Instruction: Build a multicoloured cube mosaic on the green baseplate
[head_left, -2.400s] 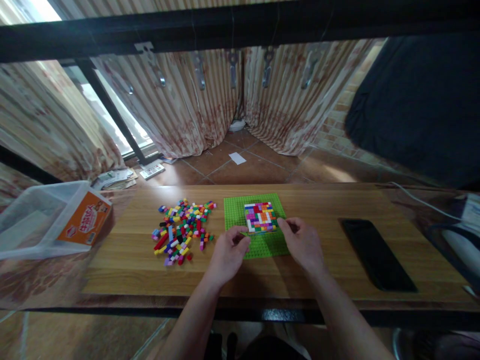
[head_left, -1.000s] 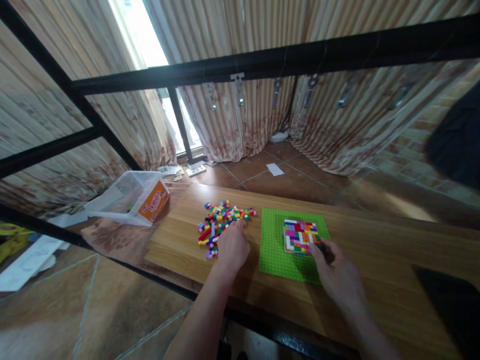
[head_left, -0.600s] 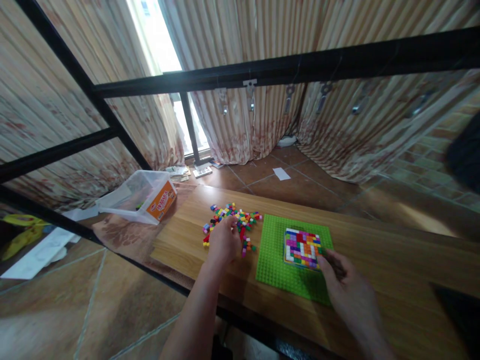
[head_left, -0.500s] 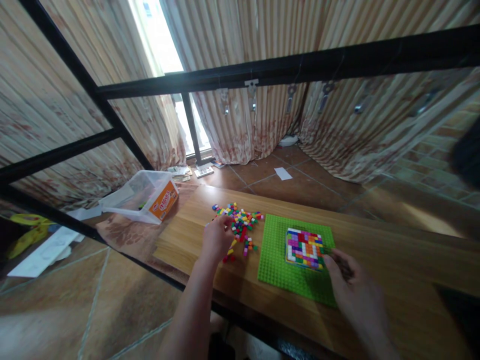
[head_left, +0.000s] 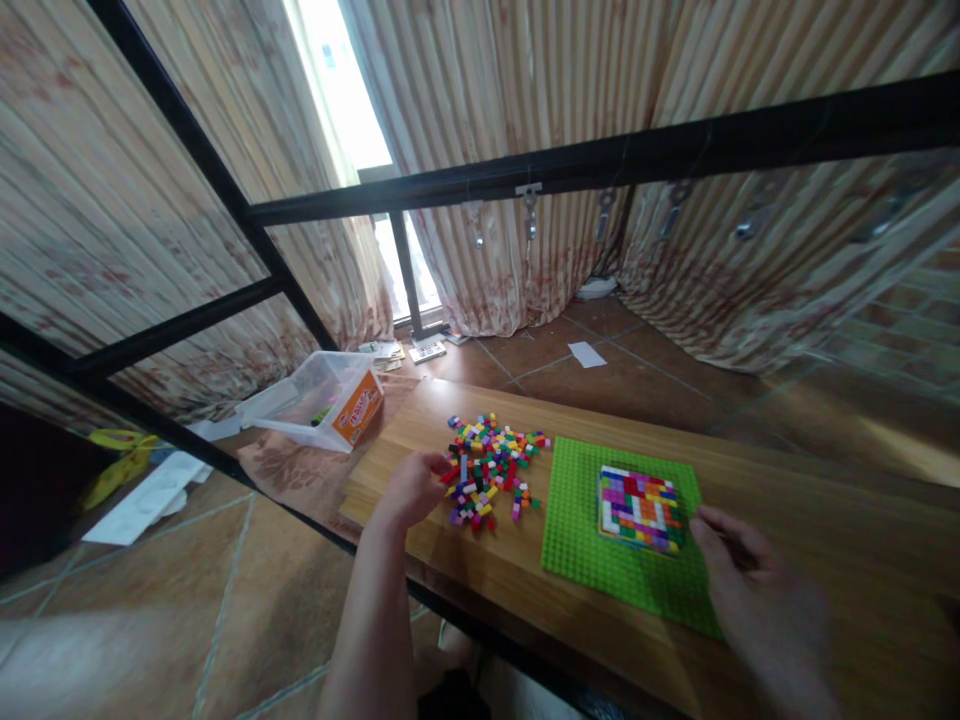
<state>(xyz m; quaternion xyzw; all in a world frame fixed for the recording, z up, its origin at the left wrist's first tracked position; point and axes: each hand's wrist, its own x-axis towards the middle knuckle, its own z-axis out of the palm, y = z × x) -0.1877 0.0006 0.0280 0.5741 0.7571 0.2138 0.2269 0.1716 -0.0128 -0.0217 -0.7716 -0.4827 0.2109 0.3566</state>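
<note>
A loose pile of small colourful toy bricks point(head_left: 495, 460) lies on the wooden table. My left hand point(head_left: 415, 488) is at the pile's left edge, fingers bent and drawn together among the bricks; red bricks show by the fingertips, but what they grip is hidden. On the green baseplate point(head_left: 574, 540) sits a square block of multicoloured bricks point(head_left: 640, 507), built in layers. My right hand point(head_left: 765, 580) is over the plate's right edge, thumb and forefinger pinched together close to the block. Anything held in that pinch is too small or hidden to make out.
A clear plastic box point(head_left: 311, 395) with an orange label stands left of the wooden table point(head_left: 817, 510). A black metal rail point(head_left: 465, 192) with hanging clips runs across in front of the curtains point(head_left: 585, 90). Papers point(head_left: 146, 495) and a yellow bag point(head_left: 116, 465) lie at the left.
My left hand has moved from over the middle of the pile to its left edge, uncovering more bricks. My right hand has drawn slightly away from the brick block. The view has shifted left.
</note>
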